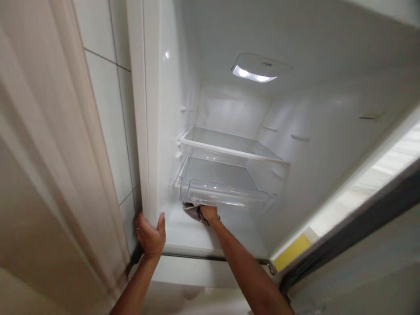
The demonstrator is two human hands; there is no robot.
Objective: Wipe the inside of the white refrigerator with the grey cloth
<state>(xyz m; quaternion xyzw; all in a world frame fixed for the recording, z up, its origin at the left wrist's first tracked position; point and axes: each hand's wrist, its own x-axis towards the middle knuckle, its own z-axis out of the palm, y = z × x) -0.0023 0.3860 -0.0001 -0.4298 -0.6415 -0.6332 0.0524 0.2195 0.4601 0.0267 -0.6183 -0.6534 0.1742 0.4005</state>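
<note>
My left hand [151,232] is wrapped around the front edge of the refrigerator's left side wall [151,175], thumb on the inner face and fingers on the outer side. Deep in the compartment, my right hand [209,213] holds a dark patterned cloth [195,212] against the white floor of the refrigerator [190,234]. Above it is a clear plastic drawer [226,192], whose front panel hangs just over the hand and hides part of the fingers. A glass shelf with a white rim [229,151] lies above the drawer.
A lit lamp [256,74] is set in the refrigerator ceiling. Small shelf ledges [300,138] stick out of the side walls. The open door with its dark edge [348,214] stands at right. A tiled wall [108,100] and a wooden frame [62,109] are close on the left.
</note>
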